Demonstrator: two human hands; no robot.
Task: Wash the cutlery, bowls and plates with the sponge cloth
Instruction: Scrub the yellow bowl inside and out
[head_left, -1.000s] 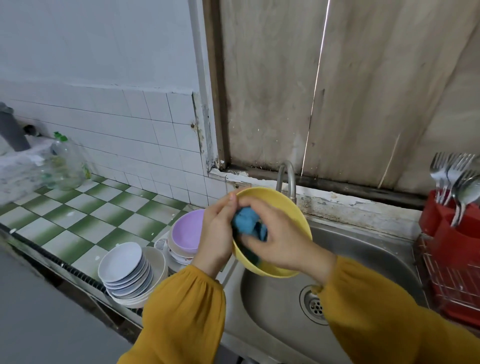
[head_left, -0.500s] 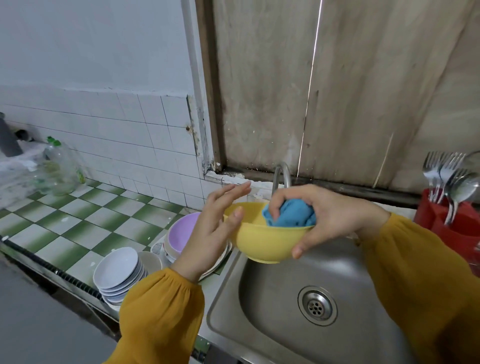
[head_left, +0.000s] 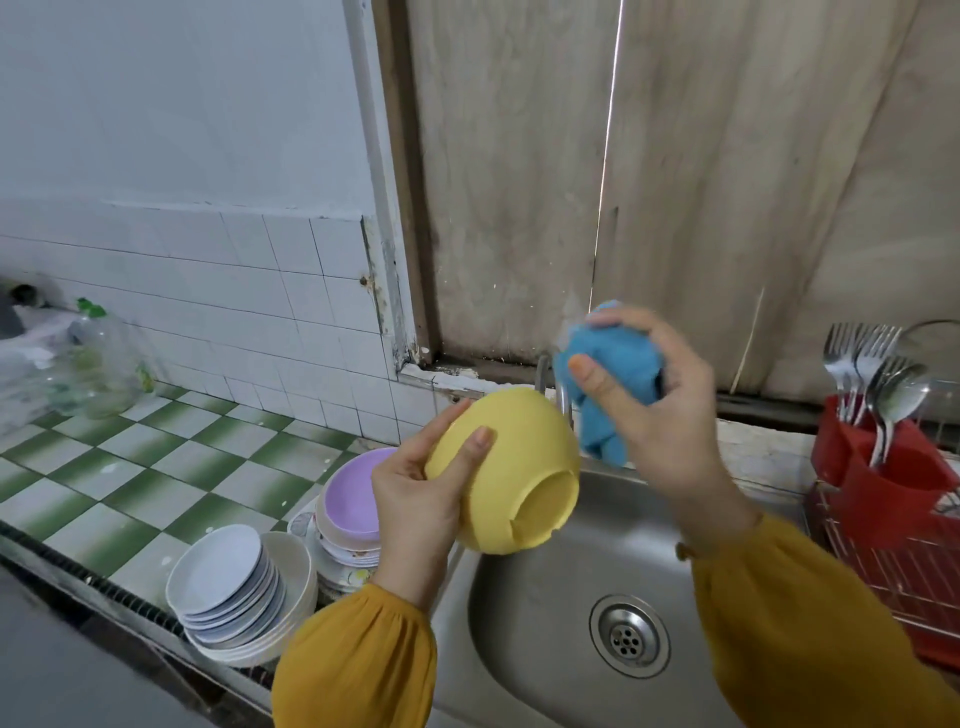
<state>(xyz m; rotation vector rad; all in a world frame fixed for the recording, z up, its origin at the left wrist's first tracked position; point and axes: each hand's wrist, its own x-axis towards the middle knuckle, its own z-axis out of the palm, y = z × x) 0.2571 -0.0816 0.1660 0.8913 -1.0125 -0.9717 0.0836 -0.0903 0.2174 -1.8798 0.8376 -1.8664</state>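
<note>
Kitchen corner: white-tiled wall (head_left: 208, 291) on the L, stained wooden board (head_left: 675, 156) behind the sink. Worktop (head_left: 156, 467) is green/white checker tile, stainless sink (head_left: 545, 597) set in on the R side, drain (head_left: 628, 636) visible in the basin. Tap (head_left: 563, 402) at the back edge, mostly hidden behind the bowl and cloth.

Left hand (head_left: 415, 499) grips the yellow bowl (head_left: 509, 457) above the sink's L edge. Bowl is tipped on its side, foot ring facing cam; thumb lies across the outer wall, fingers wrap round the far side at the rim.

Right hand (head_left: 660, 415) is raised higher than the bowl, fingers curled round the bunched blue sponge cloth (head_left: 613, 374). Cloth's loose end hangs down just beside the bowl's R side; can't tell if it touches. Some motion blur on this hand.

Unwashed stuff on the worktop L of the sink: purple bowl (head_left: 353, 493) on top of a mixed plate stack, next to it a stack of white saucers (head_left: 218, 577) sitting in a larger white bowl.

R edge: red cutlery holder (head_left: 872, 467) w/ forks and spoons (head_left: 872, 374) standing upright, mounted on a wire dish rack (head_left: 893, 571). Far L, a clear glass jar (head_left: 104, 364) against the wall.
</note>
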